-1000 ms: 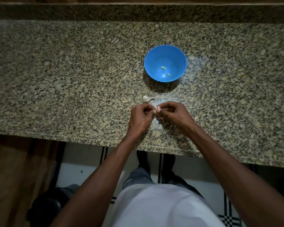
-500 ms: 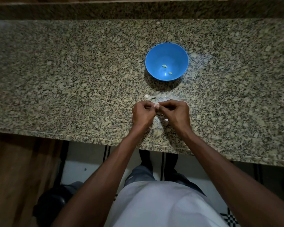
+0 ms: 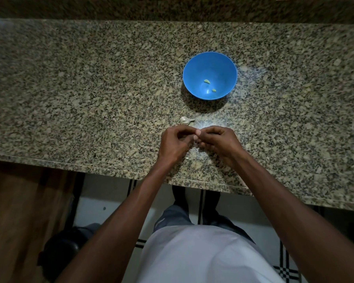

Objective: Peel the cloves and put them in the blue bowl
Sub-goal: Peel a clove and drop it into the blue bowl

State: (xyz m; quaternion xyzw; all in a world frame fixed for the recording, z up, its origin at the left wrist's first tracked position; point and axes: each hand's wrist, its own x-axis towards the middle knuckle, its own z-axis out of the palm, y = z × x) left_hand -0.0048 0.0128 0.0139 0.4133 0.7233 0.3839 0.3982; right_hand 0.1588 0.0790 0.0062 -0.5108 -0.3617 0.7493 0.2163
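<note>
Both hands working over the granite counter [image 3: 90, 99] — left hand [image 3: 173, 142] and right hand [image 3: 220, 140] curled, fingertips meeting, apparently pinching a clove btwn them, tho the clove itself is hidden. Looks like mid-peel. Blue bowl [image 3: 209, 64] sits just beyond w/ two peeled cloves [image 3: 207, 81] inside; rest of the garlic [image 3: 185, 120] waits near the knuckles. Next, prob — strip the skin, then reach fwd and drop it in.

Your bowl [image 3: 209, 75] sits on the counter [image 3: 90, 88], right of center, with two cloves [image 3: 207, 81] inside it. A bit of garlic [image 3: 185, 120] lies on the counter just in front of the bowl — and your left hand [image 3: 175, 142] and right hand [image 3: 220, 142] meet fingertip to fingertip right in front of that.
</note>
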